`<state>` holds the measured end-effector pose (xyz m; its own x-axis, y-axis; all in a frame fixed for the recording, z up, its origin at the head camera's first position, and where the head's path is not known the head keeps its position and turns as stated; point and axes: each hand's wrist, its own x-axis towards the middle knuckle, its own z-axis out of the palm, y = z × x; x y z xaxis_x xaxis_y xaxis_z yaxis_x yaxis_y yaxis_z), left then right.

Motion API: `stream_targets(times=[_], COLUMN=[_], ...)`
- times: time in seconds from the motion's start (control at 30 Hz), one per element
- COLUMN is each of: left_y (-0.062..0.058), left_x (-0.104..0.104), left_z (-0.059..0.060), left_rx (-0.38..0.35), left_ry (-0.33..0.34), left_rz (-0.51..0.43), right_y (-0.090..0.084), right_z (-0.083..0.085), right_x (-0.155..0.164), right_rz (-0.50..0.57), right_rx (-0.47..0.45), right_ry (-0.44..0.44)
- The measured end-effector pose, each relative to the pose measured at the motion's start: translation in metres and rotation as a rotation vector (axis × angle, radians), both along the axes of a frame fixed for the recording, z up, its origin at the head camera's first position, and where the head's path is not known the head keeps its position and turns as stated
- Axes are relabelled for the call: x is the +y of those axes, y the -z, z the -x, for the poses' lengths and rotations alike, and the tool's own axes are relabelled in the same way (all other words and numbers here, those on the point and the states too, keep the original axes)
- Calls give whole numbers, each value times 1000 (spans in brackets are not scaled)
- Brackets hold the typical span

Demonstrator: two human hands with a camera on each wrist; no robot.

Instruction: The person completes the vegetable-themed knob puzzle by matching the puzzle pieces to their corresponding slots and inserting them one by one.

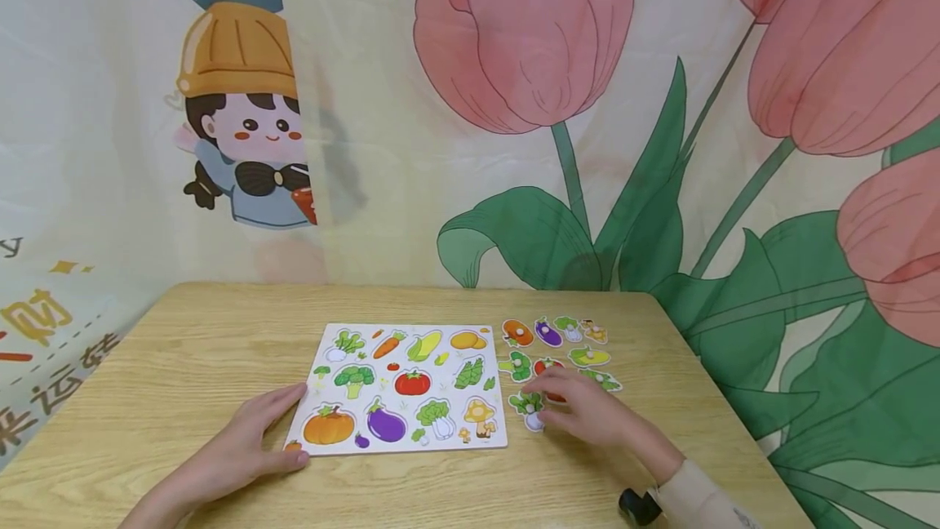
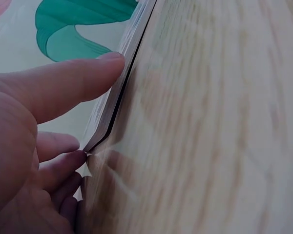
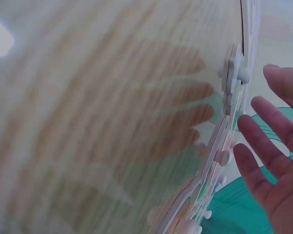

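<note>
Head view: my left hand (image 1: 233, 449), thumb and fingers parted, touches the lower-left corner of a flat white rectangular board printed with coloured vegetables (image 1: 441, 386), presumably to steady it. My right hand (image 1: 587, 408), fingers spread and holding nothing, hangs just right of the board, nearest a flat cut-out with green leaves and a white bulb (image 1: 521, 403). Right wrist view: these fingers stand apart from the pale round knobs (image 3: 221, 157). I judge the step in hand to be reaching for a piece; the next move calls for pinching one knob between thumb and forefinger. Outward lie an orange pumpkin cut-out (image 1: 517, 333), a purple aubergine cut-out (image 1: 547, 333), a green broccoli cut-out (image 1: 518, 366) and a yellow corn cut-out (image 1: 589, 357). My fingers partly hide a red tomato cut-out (image 1: 545, 366); such close spacing could let neighbours be nudged. Beneath is a pale wood-grain counter (image 1: 242, 333); behind, a tulip-printed backdrop (image 1: 525, 39).
</note>
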<state>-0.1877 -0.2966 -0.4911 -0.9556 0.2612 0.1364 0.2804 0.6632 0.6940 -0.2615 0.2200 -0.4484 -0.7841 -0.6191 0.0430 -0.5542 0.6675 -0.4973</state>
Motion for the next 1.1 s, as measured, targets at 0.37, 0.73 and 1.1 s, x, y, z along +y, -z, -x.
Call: stream_targets(times=[0.37,0.73,1.1], left_y=[-2,-2,-1], left_x=[-1,0,-2], left_z=[-1,-1,-1], left_rx=[-4,7,4], left_ry=[7,8,1], left_rz=[35,17,27], right_y=[7,9,16], right_z=[14,15,22], right_x=[-5,-7,-5], right_rz=[-38,-43,-16], right_rx=[49,53,29], right_ry=[-4,14,60])
